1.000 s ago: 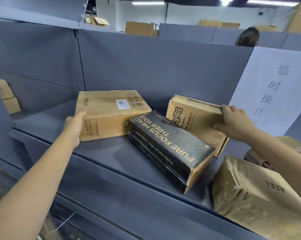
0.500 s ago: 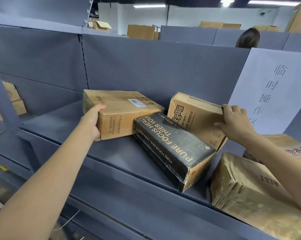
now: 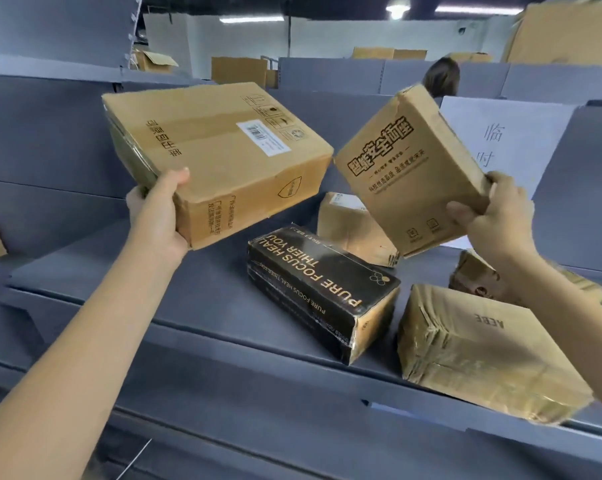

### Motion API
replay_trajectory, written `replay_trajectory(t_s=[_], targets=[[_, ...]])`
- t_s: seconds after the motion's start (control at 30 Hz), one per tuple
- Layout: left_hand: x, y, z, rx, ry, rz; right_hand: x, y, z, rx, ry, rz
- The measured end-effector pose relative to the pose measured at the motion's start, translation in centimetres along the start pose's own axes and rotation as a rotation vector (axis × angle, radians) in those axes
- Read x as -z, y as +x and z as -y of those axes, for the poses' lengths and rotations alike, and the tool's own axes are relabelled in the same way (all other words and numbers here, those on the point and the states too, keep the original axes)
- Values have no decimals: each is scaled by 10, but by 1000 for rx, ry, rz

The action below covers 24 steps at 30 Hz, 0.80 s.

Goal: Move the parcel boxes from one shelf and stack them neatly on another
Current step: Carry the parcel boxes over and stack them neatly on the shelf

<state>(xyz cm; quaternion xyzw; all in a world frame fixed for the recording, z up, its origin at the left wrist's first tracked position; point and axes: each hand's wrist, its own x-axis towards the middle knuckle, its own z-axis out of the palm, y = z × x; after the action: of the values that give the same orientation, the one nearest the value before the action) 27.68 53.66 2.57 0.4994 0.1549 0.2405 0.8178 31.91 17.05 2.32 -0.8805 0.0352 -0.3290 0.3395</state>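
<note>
My left hand (image 3: 157, 216) grips the near left corner of a wide brown carton with a white label (image 3: 220, 154), held tilted above the grey shelf (image 3: 119, 282). My right hand (image 3: 493, 216) grips the lower right corner of a smaller brown carton with black Chinese print (image 3: 407, 174), also lifted clear of the shelf. Below them on the shelf lie a black box with gold lettering (image 3: 320, 289), a small taped brown parcel (image 3: 355, 226) behind it, and a crumpled taped carton (image 3: 476, 348) at the right front.
Another brown parcel (image 3: 479, 275) lies at the right behind my forearm. A white paper sign (image 3: 500, 140) hangs on the shelf's back panel. The shelf's front lip (image 3: 258, 386) runs below. A person's head (image 3: 441, 76) shows beyond the partition, with cartons farther back.
Both cartons have been lifted off the shelf and now hang tilted in the air. The small taped parcel behind them has come into view.
</note>
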Motion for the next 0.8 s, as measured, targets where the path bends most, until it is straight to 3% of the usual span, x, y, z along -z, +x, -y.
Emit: replay_trajectory(t_s=[0.33, 0.67, 0.8], targets=[[-50, -105, 21, 24, -155, 153, 117, -74, -45, -89, 122, -171], [-114, -285, 83, 10, -214, 343, 269, -204, -114, -299, 298, -463], [-129, -353, 126, 58, -263, 527, 318, -275, -148, -419, 319, -587]])
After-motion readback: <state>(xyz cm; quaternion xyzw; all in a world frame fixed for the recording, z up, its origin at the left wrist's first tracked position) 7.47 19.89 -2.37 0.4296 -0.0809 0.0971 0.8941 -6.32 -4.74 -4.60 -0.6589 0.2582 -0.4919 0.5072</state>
